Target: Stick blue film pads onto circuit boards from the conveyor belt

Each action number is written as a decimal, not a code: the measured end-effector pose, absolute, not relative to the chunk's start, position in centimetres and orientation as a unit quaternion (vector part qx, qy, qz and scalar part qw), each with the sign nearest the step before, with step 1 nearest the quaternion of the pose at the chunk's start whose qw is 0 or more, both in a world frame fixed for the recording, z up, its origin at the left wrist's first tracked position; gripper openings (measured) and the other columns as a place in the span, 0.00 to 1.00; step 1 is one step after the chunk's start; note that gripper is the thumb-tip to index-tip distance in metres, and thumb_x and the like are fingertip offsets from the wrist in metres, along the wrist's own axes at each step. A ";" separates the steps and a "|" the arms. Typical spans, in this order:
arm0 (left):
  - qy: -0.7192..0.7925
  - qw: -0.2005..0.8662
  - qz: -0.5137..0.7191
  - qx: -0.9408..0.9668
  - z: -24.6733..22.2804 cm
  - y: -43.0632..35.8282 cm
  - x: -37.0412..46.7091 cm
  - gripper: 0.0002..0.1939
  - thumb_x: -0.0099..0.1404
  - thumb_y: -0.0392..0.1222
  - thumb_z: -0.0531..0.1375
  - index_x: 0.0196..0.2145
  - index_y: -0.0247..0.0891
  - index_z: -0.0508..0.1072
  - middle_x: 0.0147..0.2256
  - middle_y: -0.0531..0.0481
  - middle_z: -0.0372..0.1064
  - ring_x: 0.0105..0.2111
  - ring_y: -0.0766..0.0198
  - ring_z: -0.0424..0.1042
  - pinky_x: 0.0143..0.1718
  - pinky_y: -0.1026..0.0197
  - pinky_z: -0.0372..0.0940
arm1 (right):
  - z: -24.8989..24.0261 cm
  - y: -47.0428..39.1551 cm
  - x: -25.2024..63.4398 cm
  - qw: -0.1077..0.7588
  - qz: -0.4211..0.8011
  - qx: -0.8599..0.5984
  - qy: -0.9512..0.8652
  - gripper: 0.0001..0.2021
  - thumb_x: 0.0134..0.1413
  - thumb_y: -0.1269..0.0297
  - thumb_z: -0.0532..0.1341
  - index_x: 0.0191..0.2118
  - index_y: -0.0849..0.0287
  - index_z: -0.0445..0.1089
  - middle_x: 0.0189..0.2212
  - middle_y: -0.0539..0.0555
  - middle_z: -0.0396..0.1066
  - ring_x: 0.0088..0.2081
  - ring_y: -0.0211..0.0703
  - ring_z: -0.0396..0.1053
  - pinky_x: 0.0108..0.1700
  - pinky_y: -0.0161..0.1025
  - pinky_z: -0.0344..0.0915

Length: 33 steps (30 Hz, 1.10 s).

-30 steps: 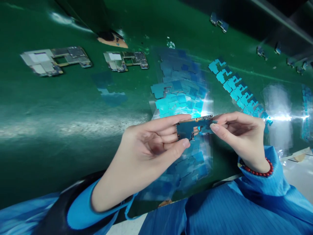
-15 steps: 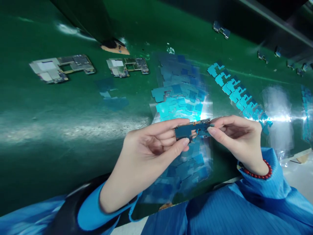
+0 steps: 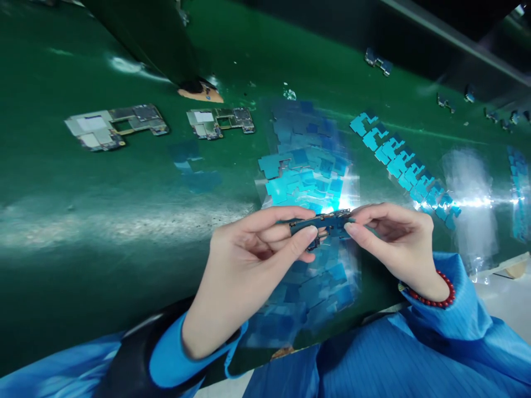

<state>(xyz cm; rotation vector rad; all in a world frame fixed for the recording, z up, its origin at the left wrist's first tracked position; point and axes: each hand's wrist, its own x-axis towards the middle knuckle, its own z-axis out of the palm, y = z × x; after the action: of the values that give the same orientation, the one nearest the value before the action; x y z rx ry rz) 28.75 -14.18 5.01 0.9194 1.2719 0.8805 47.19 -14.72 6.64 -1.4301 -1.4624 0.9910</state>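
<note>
A dark circuit board [image 3: 327, 222] is held up between my two hands, above a plastic sheet covered with blue film pieces [image 3: 305, 177]. My left hand [image 3: 257, 265] grips the board's left end, with the thumb on its near face and the other fingers behind it. At the right end, my right hand [image 3: 392, 237] pinches the board's corner between thumb and forefinger. The board is tilted, with a thin edge facing up. Its far face is hidden.
Two circuit boards, a larger one [image 3: 118, 126] and a smaller one [image 3: 221, 122], lie at the back left near a dark post [image 3: 166, 50]. A diagonal row of blue pieces [image 3: 404, 166] lies right. Small metallic parts [image 3: 377, 62] are farther back.
The held board has moved slightly left and down with both hands, and its face has tilted. The view has shifted a little, so the boards on the table appear lower and farther right.
</note>
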 end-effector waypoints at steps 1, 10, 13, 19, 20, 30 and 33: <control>0.556 0.618 0.386 0.399 5.0 -14.2 28.8 0.07 0.54 0.41 0.68 0.34 0.43 0.81 0.11 0.63 0.51 0.15 0.69 0.68 0.30 0.62 0.78 | 6.6 -14.7 47.2 0.420 0.397 -0.572 -0.582 0.06 0.45 0.76 0.68 0.28 0.57 0.75 0.25 0.48 0.76 0.27 0.35 0.74 0.33 0.31 0.75; 0.543 0.630 0.402 0.383 5.1 -14.1 29.3 0.03 0.54 0.38 0.67 0.29 0.41 0.77 0.21 0.57 0.74 0.22 0.66 0.75 0.24 0.70 0.75 | 6.2 -15.0 47.2 0.412 0.416 -0.565 -0.582 0.04 0.47 0.73 0.67 0.30 0.58 0.74 0.26 0.48 0.76 0.28 0.35 0.74 0.34 0.32 0.74; 0.535 0.619 0.411 0.402 5.0 -14.1 29.4 0.06 0.52 0.37 0.68 0.26 0.40 0.74 0.22 0.56 0.74 0.19 0.68 0.73 0.18 0.72 0.71 | 6.0 -15.1 47.1 0.400 0.420 -0.561 -0.590 0.03 0.48 0.72 0.67 0.30 0.58 0.74 0.27 0.49 0.77 0.30 0.37 0.74 0.35 0.34 0.74; 0.543 0.588 0.402 0.445 4.9 -14.2 29.5 0.07 0.53 0.36 0.68 0.25 0.41 0.71 0.22 0.57 0.72 0.22 0.68 0.74 0.17 0.75 0.68 | 5.8 -15.3 47.1 0.390 0.396 -0.554 -0.620 0.02 0.50 0.71 0.66 0.31 0.57 0.74 0.28 0.50 0.77 0.31 0.38 0.75 0.36 0.36 0.74; 0.543 0.582 0.406 0.449 4.9 -14.2 29.5 0.07 0.53 0.36 0.68 0.25 0.41 0.71 0.22 0.57 0.72 0.23 0.67 0.74 0.16 0.75 0.67 | 5.8 -15.3 47.1 0.388 0.387 -0.555 -0.626 0.02 0.50 0.70 0.66 0.32 0.57 0.74 0.28 0.50 0.77 0.31 0.38 0.75 0.36 0.36 0.74; 0.549 0.590 0.396 0.440 4.9 -14.5 29.4 0.08 0.54 0.38 0.67 0.26 0.39 0.70 0.27 0.55 0.71 0.25 0.67 0.75 0.18 0.72 0.69 | 5.0 -15.0 47.1 0.367 0.190 -0.534 -0.738 0.07 0.53 0.68 0.65 0.39 0.55 0.71 0.26 0.48 0.76 0.32 0.41 0.74 0.49 0.45 0.67; 0.555 0.604 0.394 0.416 4.9 -14.2 29.3 0.10 0.54 0.40 0.68 0.26 0.39 0.69 0.27 0.55 0.68 0.27 0.65 0.74 0.19 0.69 0.71 | 4.1 -14.4 48.1 0.334 0.139 -0.535 -0.763 0.11 0.54 0.62 0.65 0.43 0.56 0.69 0.26 0.49 0.76 0.31 0.41 0.72 0.50 0.47 0.64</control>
<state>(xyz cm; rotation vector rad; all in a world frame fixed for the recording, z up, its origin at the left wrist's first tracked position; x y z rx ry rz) 29.26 -14.24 4.94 0.9624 1.2844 0.9113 48.10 -14.44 4.12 -1.3969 -1.9932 0.3640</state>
